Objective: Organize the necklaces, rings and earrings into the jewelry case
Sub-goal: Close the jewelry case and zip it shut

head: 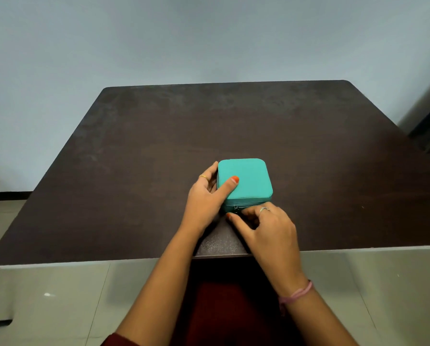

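So the teal jewelry case (245, 182) sits shut and flat on the dark tabletop (134, 158), a little in from the near edge and roughly midway between the left and right edges. Its lid is down and the zipper line runs closed along the near side, with a small metal zipper pull (236, 209) showing at the near left corner.

The left hand (206, 196) steadies the case from the left side, thumb laid on top of the lid and fingers wrapped against the left wall, so it holds the case in place. The right hand (266, 226) is at the near side of the case, fingers curled in by the zipper pull; whether it actually pinches the pull I cannot tell, since the fingertips hide the contact.

No loose necklaces, rings or earrings show anywhere on the tabletop; the only jewelry in view is a ring on each hand and a pink thread band (296, 294) on the right wrist.

As for progress, my guess is one of two things: either everything is already inside and the case is being zipped, or nothing has begun and it is about to be opened. With no loose pieces in sight, the closing-up reading seems likelier, though the inside is hidden
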`<state>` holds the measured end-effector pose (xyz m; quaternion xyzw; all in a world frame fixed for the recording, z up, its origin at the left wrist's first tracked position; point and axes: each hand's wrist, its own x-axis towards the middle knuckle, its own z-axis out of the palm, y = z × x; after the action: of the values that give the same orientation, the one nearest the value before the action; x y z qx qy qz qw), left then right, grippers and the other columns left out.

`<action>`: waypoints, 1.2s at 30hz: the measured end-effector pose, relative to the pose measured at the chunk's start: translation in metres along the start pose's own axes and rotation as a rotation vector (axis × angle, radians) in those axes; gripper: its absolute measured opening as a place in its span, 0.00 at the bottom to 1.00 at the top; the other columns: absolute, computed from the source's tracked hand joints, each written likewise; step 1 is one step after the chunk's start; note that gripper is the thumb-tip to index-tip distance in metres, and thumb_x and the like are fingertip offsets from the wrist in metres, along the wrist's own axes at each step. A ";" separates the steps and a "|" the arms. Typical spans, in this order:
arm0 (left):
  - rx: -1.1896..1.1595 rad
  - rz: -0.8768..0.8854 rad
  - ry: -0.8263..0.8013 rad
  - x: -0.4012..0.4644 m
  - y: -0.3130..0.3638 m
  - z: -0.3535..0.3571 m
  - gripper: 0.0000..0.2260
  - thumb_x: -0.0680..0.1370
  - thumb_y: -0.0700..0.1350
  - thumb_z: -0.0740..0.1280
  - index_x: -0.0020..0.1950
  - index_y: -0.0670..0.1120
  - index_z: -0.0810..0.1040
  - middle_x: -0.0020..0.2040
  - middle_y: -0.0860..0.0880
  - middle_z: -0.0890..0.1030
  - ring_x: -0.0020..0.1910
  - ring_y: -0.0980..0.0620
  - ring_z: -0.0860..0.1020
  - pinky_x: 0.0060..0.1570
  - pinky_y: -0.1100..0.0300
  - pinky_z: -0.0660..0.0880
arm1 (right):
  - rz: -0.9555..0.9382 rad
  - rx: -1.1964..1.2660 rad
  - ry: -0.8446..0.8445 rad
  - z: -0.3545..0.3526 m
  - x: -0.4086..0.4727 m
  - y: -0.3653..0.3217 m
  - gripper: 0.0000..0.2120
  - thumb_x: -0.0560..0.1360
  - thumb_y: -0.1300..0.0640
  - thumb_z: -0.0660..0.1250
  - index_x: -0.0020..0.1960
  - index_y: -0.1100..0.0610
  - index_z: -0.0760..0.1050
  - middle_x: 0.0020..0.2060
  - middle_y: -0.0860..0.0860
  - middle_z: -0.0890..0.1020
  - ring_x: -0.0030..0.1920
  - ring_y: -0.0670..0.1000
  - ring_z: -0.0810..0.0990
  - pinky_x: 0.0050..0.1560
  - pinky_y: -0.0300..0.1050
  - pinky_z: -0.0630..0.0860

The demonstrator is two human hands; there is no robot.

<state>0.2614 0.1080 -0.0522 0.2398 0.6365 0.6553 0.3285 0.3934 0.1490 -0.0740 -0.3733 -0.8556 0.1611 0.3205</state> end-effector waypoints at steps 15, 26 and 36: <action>0.197 0.037 -0.012 -0.001 0.002 -0.005 0.30 0.75 0.45 0.71 0.75 0.46 0.63 0.73 0.53 0.68 0.64 0.61 0.71 0.58 0.72 0.70 | 0.134 -0.043 -0.346 -0.052 0.042 0.045 0.04 0.73 0.49 0.71 0.43 0.48 0.82 0.36 0.42 0.81 0.37 0.44 0.77 0.41 0.39 0.71; 0.222 0.009 -0.047 0.000 0.003 -0.007 0.31 0.75 0.47 0.71 0.76 0.48 0.62 0.72 0.53 0.68 0.66 0.60 0.71 0.63 0.65 0.71 | -0.127 -0.126 -0.581 -0.033 0.156 0.056 0.04 0.74 0.57 0.70 0.47 0.52 0.83 0.36 0.47 0.84 0.39 0.44 0.81 0.53 0.42 0.76; 0.236 -0.003 -0.051 0.002 0.001 -0.007 0.32 0.75 0.49 0.71 0.75 0.50 0.62 0.72 0.53 0.69 0.66 0.59 0.72 0.63 0.62 0.72 | -0.218 -0.083 -0.638 -0.019 0.165 0.052 0.09 0.75 0.57 0.68 0.55 0.53 0.82 0.48 0.47 0.83 0.45 0.43 0.79 0.51 0.37 0.74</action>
<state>0.2547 0.1043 -0.0516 0.2924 0.7009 0.5692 0.3151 0.3484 0.3070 -0.0160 -0.2233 -0.9534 0.1997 0.0365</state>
